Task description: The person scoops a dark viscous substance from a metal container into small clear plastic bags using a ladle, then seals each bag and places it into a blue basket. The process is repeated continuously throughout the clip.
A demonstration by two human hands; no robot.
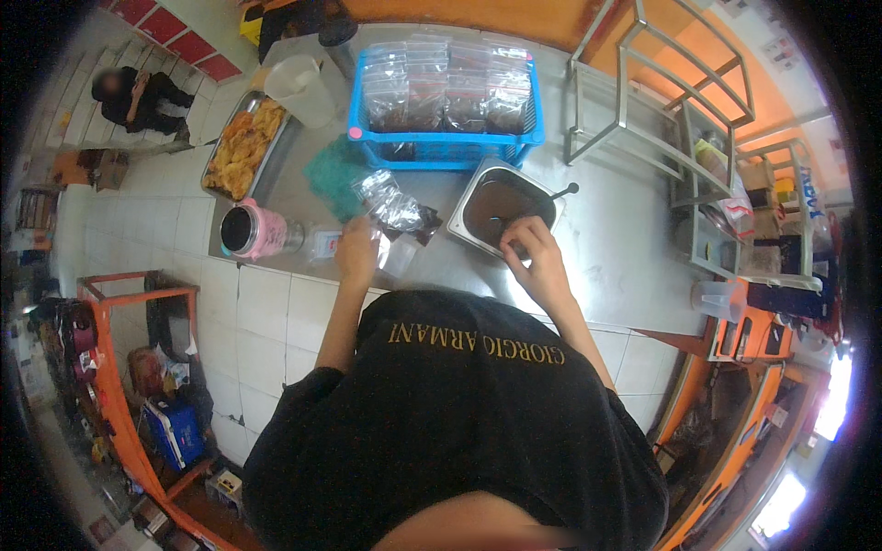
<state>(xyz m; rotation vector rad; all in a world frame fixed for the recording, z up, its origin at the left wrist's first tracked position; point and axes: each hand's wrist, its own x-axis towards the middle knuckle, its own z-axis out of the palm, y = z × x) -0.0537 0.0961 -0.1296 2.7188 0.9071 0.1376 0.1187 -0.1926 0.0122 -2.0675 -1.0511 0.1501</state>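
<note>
My left hand (356,250) is at the table's near edge, its fingers closed at a small clear plastic bag (395,257). Beside it lie a pack of clear bags (324,243) and some filled clear bags (395,204) with dark brown contents. My right hand (540,260) is over the near right corner of a square steel container (457,223) of brown sauce (491,204). Its fingers are curled together, and what they hold, if anything, is hidden. A dark-handled utensil (563,191) leans on the container's right rim.
Behind stands a blue basket (441,151) packed with filled zip bags (427,87). To the left are a tray of fried food (246,147), a white jug (301,90), a pink bottle (262,230) and green netting (331,174). A metal rack (625,83) stands right; a person (138,99) sits far left.
</note>
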